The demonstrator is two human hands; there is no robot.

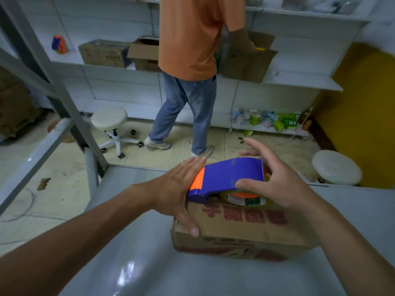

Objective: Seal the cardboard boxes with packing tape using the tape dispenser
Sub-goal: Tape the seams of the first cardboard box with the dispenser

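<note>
Currently the tape dispenser [230, 176] lies on the cardboard box [235, 231] on the worktop [139, 253]. Left hand [173, 189]: fingers straight, together, flat on the cardboard box. Right hand [277, 184]: fingers spread apart around the tape dispenser, thumb touching it.

- My left hand [177, 189] lies flat, fingers straight and together, thumb pointing back toward me.
- My right hand [275, 178] arches, fingers spread and bent, tips blurred.
- Both bare forearms reach forward, converging.
</note>
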